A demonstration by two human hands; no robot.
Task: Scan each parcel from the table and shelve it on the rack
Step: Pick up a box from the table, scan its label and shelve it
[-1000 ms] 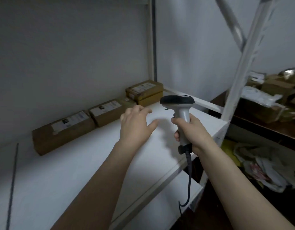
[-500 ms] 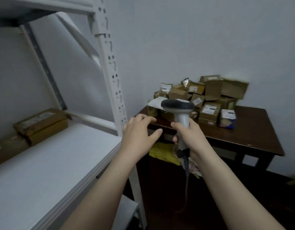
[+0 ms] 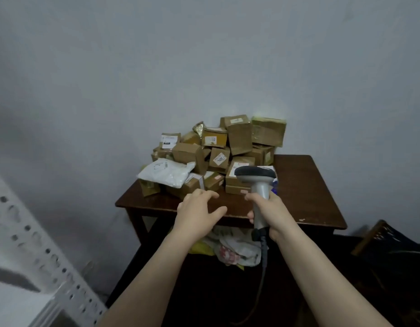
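Observation:
A heap of brown cardboard parcels (image 3: 237, 138) with white labels is piled against the wall on a dark wooden table (image 3: 305, 185). A white plastic mailer bag (image 3: 166, 172) lies at the heap's left front. My right hand (image 3: 270, 208) grips the handle of a grey barcode scanner (image 3: 257, 178), its dark head level with the front parcels and its cable hanging down. My left hand (image 3: 198, 210) is empty, fingers spread, hovering over the table's front edge just short of the parcels.
The white metal rack post (image 3: 27, 232) and a shelf corner (image 3: 17, 303) fill the lower left. Crumpled plastic bags (image 3: 235, 249) lie on the floor under the table. A dark chair or crate (image 3: 390, 251) stands at the lower right.
My view has swung right, from the rack shelf with its shelved boxes to the parcel table. Both hands kept their pose, the scanner still held, and now sit nearer the parcels.

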